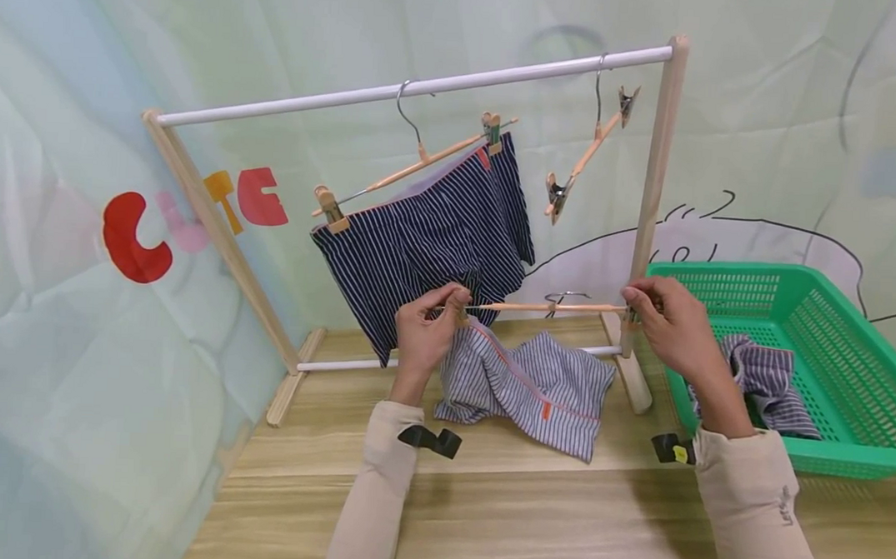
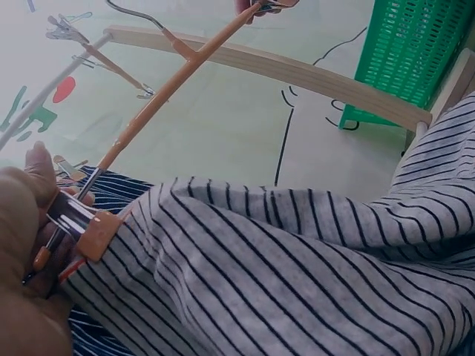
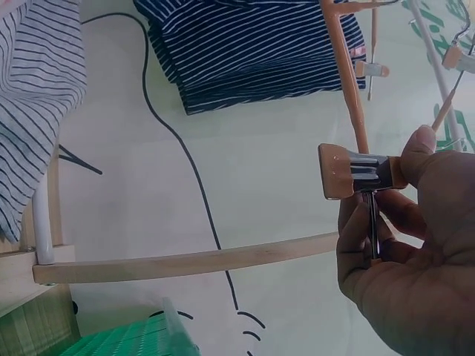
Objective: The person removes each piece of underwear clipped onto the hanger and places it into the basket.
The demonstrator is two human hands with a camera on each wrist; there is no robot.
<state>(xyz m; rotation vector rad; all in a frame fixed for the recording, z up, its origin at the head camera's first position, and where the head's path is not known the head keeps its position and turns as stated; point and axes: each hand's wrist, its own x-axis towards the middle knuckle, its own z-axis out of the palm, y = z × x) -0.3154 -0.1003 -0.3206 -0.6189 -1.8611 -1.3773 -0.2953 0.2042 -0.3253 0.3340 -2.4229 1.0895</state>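
Pinching both ends of the hanger (image 1: 518,306): left hand (image 1: 427,329) on left clip (image 2: 100,234), right hand (image 1: 673,321) on right clip (image 3: 338,171), no cloth in it. Grey striped garment (image 1: 481,373) hangs from left clip, draped onto table (image 1: 497,523). Likely light, limp, bunches easily; best hold: free end of waistband (image 1: 528,385).

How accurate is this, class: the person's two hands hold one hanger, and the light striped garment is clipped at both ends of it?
Not quite: the light striped garment is clipped at only one end of the hanger, in the left clip. The right wrist view shows the right clip gripping no cloth. The left hand and right hand do hold that one hanger.
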